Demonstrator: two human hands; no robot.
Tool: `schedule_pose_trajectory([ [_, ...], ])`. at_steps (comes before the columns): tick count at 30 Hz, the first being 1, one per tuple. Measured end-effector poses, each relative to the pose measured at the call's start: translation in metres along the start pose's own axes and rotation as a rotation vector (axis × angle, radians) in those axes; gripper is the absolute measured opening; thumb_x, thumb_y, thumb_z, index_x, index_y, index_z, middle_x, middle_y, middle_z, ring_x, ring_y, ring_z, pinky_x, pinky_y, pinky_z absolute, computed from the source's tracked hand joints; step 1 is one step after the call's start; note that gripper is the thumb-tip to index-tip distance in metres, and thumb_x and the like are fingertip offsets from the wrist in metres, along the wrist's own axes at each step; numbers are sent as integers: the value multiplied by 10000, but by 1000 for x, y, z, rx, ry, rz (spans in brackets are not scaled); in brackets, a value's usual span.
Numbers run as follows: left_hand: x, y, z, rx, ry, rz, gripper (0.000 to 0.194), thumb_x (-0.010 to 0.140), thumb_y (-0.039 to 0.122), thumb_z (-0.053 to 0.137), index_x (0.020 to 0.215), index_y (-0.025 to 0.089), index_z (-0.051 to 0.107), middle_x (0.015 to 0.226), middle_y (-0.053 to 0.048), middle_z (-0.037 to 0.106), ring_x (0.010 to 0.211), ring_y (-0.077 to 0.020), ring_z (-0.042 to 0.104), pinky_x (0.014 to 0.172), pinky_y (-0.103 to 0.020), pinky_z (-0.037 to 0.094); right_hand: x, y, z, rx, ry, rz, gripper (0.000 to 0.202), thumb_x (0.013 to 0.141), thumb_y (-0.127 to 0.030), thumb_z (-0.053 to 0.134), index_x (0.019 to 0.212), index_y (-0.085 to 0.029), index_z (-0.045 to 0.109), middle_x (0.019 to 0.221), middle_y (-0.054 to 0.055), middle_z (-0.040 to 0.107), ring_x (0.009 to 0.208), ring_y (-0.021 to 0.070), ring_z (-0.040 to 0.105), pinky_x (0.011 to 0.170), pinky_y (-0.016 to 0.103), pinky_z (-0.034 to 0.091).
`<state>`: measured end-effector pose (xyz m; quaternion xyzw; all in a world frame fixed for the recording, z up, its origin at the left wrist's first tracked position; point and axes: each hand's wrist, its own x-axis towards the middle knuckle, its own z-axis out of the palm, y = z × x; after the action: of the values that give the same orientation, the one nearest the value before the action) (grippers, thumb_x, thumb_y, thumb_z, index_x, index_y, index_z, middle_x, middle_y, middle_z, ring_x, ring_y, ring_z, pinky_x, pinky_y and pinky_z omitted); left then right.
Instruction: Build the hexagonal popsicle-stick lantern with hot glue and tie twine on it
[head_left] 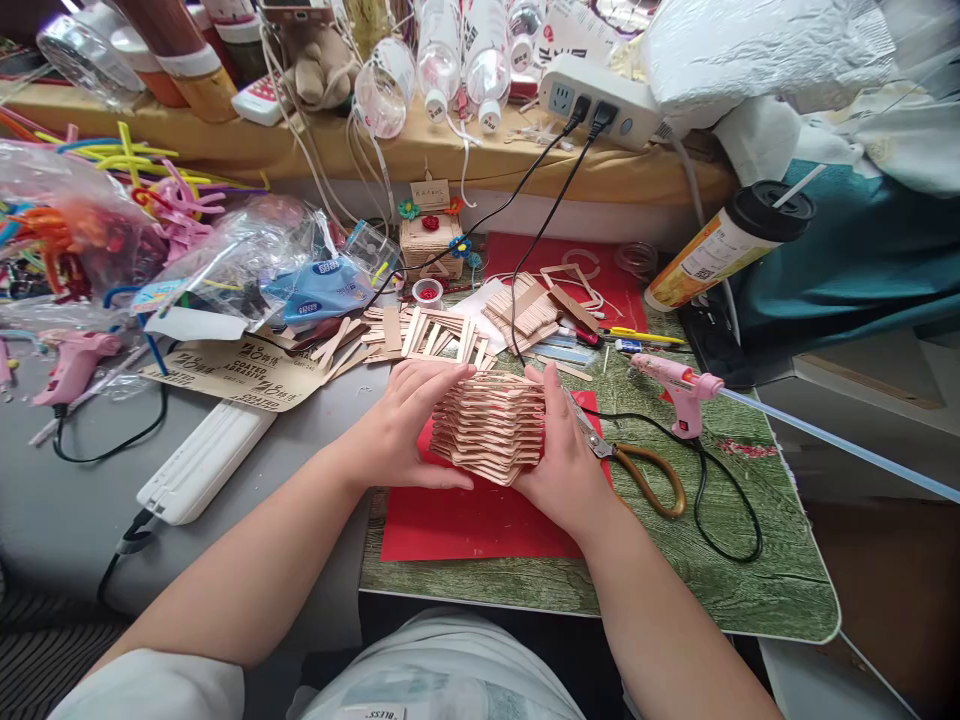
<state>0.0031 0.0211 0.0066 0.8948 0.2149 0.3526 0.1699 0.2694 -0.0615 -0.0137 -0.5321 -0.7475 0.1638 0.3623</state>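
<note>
Between my two hands is a stacked popsicle-stick structure (491,425), its layers of wooden sticks forming a zigzag-edged block. My left hand (409,425) grips its left side, thumb low and fingers along the top. My right hand (562,450) presses on the right side, with its fingertips at the upper corner. Under the structure lies a red sheet (480,535) on the green wood-patterned board (675,590). Scissors with brown handles (656,480) lie just right of my right hand, their blades partly hidden behind it.
Loose popsicle sticks (427,335) lie behind the structure. A pink glue gun (686,390) with a long glue stick stands at right, its black cord looping over the board. A lidded cup (727,245) is at back right. Bagged pipe cleaners (82,215) and a power strip (206,465) are left.
</note>
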Motion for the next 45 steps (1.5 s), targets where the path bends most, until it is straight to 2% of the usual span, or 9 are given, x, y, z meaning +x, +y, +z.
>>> schedule_pose_trajectory([
  [2, 0, -1, -1, -15, 33, 24, 1236, 773, 713, 908, 1741, 264, 286, 1519, -207, 630, 1371, -398, 621, 1177, -567, 475, 0, 0, 0, -7, 3, -6, 1277, 935, -552, 845, 1796, -289, -60, 1781, 196, 381, 1647, 406, 407, 1292, 647, 470],
  [7, 1, -3, -1, -29, 163, 85, 855, 951, 715, 722, 1637, 275, 464, 1389, -171, 726, 1252, -353, 698, 1090, -534, 508, 0, -2, -1, -31, -4, -11, 1288, 925, -572, 847, 1797, -294, -60, 1762, 197, 409, 1630, 419, 424, 1290, 679, 452],
  [14, 1, -2, -2, 10, 233, 96, 519, 1011, 386, 726, 1494, 282, 567, 1246, -124, 796, 1128, -293, 762, 999, -488, 541, 1, -3, -1, -9, 2, -61, 1254, 946, -575, 823, 1798, -282, -49, 1754, 204, 417, 1624, 399, 438, 1283, 636, 478],
  [19, 1, -1, -2, 25, 229, 78, 349, 1005, 273, 689, 1348, 288, 629, 1242, -106, 799, 1105, -271, 765, 976, -467, 556, 2, -3, -1, -7, -2, -64, 1257, 947, -569, 826, 1797, -274, -52, 1748, 212, 422, 1628, 392, 433, 1288, 634, 472],
  [25, 1, 2, -2, 32, 231, 67, 317, 975, 221, 701, 1278, 291, 641, 1231, -103, 792, 1093, -275, 762, 967, -480, 565, 1, -3, 0, -12, -1, -61, 1278, 931, -562, 847, 1797, -277, -49, 1742, 215, 431, 1620, 405, 442, 1284, 650, 471],
  [31, 1, 3, -4, 2, 258, 39, 209, 991, 251, 697, 1190, 307, 665, 1245, -88, 786, 1097, -277, 758, 965, -486, 576, -1, -1, 1, -3, 10, -74, 1260, 941, -531, 845, 1798, -280, -44, 1747, 217, 430, 1623, 407, 444, 1282, 656, 475],
  [36, 3, 5, -5, -18, 267, 21, 125, 1012, 225, 655, 1124, 283, 648, 1156, -85, 794, 1033, -251, 760, 905, -464, 594, -1, 0, 1, 2, 13, -130, 1234, 958, -513, 833, 1800, -289, -41, 1736, 220, 442, 1603, 406, 475, 1267, 650, 494],
  [42, 5, 6, -5, -45, 286, 56, 181, 994, 175, 663, 1141, 278, 638, 1077, -66, 811, 942, -230, 762, 872, -454, 582, 0, 0, 1, -41, 27, -154, 1191, 975, -547, 798, 1803, -285, -17, 1710, 203, 490, 1568, 407, 523, 1248, 644, 521],
  [45, 5, 5, -6, -73, 298, 50, 182, 1005, 210, 655, 1167, 290, 639, 1055, -61, 819, 915, -232, 767, 866, -454, 580, 1, 0, 1, -40, 31, -192, 1164, 990, -513, 790, 1803, -289, -11, 1697, 199, 511, 1561, 404, 537, 1258, 652, 513],
])
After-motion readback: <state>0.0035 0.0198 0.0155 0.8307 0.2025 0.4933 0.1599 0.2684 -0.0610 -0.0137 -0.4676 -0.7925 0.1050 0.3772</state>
